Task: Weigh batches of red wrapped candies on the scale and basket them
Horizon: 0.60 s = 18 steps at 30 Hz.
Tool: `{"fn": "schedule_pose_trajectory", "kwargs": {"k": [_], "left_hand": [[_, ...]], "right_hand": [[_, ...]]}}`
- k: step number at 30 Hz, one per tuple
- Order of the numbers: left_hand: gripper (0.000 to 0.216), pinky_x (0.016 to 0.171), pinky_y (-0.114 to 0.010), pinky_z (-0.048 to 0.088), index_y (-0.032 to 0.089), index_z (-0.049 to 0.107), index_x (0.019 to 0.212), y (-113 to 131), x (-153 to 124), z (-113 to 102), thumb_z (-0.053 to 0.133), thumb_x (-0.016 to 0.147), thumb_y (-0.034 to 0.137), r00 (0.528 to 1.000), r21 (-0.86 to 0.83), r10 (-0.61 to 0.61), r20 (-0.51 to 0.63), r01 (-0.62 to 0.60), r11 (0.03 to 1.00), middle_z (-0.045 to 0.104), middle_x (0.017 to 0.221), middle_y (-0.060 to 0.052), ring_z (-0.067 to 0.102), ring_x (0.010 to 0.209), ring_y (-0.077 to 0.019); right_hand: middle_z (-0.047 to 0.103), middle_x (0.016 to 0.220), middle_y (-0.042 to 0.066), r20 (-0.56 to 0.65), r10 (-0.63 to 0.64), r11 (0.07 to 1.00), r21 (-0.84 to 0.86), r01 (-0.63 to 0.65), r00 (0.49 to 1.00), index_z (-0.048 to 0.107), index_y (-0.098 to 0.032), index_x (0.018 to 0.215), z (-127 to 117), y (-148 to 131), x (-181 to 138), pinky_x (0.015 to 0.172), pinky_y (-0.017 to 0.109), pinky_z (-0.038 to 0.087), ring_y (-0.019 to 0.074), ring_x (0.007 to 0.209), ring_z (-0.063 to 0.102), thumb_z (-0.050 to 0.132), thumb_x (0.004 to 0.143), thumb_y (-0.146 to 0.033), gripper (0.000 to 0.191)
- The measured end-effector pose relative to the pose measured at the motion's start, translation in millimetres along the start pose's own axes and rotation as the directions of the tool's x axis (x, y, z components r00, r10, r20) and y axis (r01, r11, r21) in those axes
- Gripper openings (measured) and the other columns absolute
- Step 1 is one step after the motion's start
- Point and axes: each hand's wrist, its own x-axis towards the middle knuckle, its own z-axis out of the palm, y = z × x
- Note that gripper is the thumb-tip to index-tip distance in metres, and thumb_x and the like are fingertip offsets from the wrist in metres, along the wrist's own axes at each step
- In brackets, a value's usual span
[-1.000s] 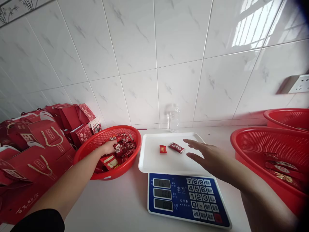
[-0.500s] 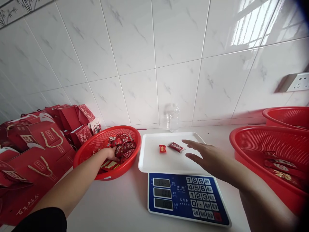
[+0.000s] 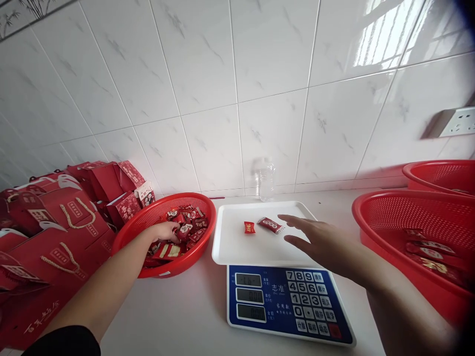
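My left hand (image 3: 166,231) is inside the left red basket (image 3: 128,240), its fingers closed on a red wrapped candy (image 3: 185,231) at the fingertips. Several more red-wrapped sweets lie around and under it. My right hand (image 3: 309,235) hovers at the right side of a white weighing tray (image 3: 232,254), fingers apart and nothing in them. On that tray lie a small red wrapped candy (image 3: 249,227) and a longer dark red wrapped bar (image 3: 270,225), which is close to my right fingertips. The tray belongs to a blue-faced scale (image 3: 276,309) with a keypad and small displays.
Red gift bags (image 3: 52,247) with rope handles crowd the left side. A clear plastic bottle (image 3: 266,180) stands behind the tray by the tiled wall. To the right, a red basket (image 3: 393,232) holds wrapped sweets, with another red basket (image 3: 438,173) behind it.
My left hand has shifted slightly left and up within the basket, uncovering sweets below it. The right hand stays over the tray.
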Motion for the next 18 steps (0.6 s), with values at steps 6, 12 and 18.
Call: {"fn": "schedule_pose_trajectory", "kwargs": {"k": [6, 12, 18], "left_hand": [[0.052, 0.065, -0.025, 0.051, 0.023, 0.051, 0.086, 8, -7, -17, 0.083, 0.052, 0.045, 0.992, -0.304, 0.079, -0.103, -0.107, 0.947, 0.06, 0.084, 0.002, 0.062, 0.081, -0.0173], [0.05, 0.075, -0.027, 0.053, 0.023, 0.052, 0.094, 35, -26, -21, 0.081, 0.06, 0.044, 0.962, -0.476, 0.217, -0.162, -0.269, 0.837, 0.057, 0.089, 0.001, 0.06, 0.086, -0.0144], [0.04, 0.063, -0.025, 0.051, 0.021, 0.056, 0.092, 105, -55, 15, 0.08, 0.064, 0.036, 0.916, -0.492, 0.372, -0.153, -0.397, 0.774, 0.058, 0.084, 0.002, 0.059, 0.073, -0.0122]], "right_hand": [[0.064, 0.127, 0.011, 0.007, -0.009, 1.0, 0.008, 0.009, 1.0, 0.049, -0.024, 0.138, 0, -1, 0, 0.083, 0.049, 0.054, 0.0331, 0.111, 0.063, 0.041, 0.093, -0.045, 0.051], [0.066, 0.125, 0.01, -0.012, -0.016, 1.0, 0.012, 0.016, 1.0, 0.052, -0.026, 0.136, -2, -4, -1, 0.081, 0.048, 0.055, 0.033, 0.108, 0.064, 0.042, 0.092, -0.044, 0.048], [0.07, 0.116, 0.008, -0.079, 0.03, 0.958, 0.288, -0.006, 0.996, 0.056, -0.025, 0.13, -5, -29, 4, 0.083, 0.041, 0.056, 0.0261, 0.1, 0.068, 0.045, 0.093, -0.044, 0.043]]}}
